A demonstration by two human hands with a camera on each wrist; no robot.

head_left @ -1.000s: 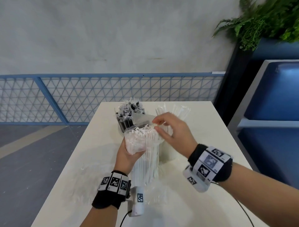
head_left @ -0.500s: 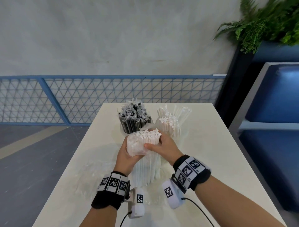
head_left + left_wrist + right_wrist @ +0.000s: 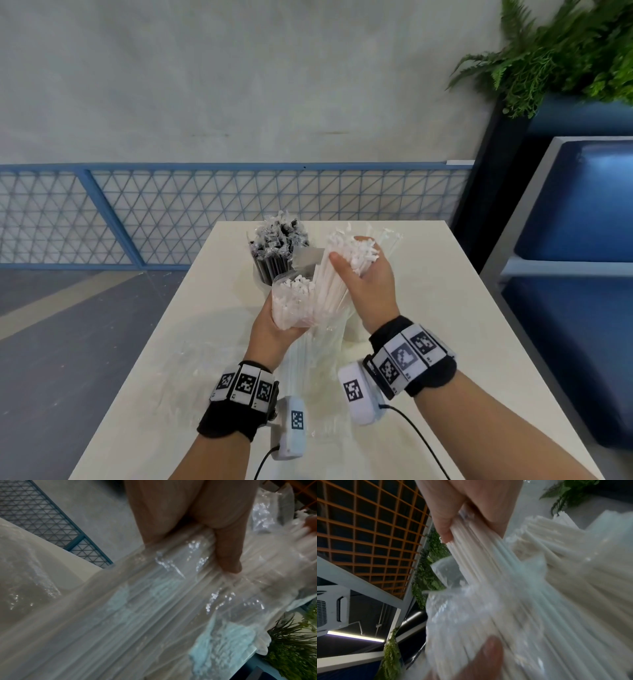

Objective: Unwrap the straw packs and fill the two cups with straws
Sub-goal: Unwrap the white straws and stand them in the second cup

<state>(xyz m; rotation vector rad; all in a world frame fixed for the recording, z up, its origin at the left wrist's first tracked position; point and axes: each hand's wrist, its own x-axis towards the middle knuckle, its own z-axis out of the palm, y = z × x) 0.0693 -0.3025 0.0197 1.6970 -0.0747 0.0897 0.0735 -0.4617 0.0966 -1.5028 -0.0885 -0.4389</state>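
Pulling a bundle of white straws (image 3: pixel 337 274) out of the clear pack (image 3: pixel 293 305) is the step in hand. The left hand (image 3: pixel 270 334) holds the pack around its upper part, fingers curled on the plastic, above the bench (image 3: pixel 445 308). The right hand (image 3: pixel 368 281) has its grip closed around the bundle near the top ends, and the lower ends of these straws are partly inside the pack. More white straws remain in the pack.

Behind the hands, one cup is full with black wrapped straws (image 3: pixel 279 245). A second cup seems to stand behind the right hand, with some white straws (image 3: pixel 390 240) in it, but the cup itself is mostly hidden. Empty clear wrap (image 3: pixel 164 370) lies on the bench near the left wrist.

Next, I think the bundle must come fully free of the pack, then go upright into the second cup. The grip should stay firm, because loose straws may slide out and scatter.
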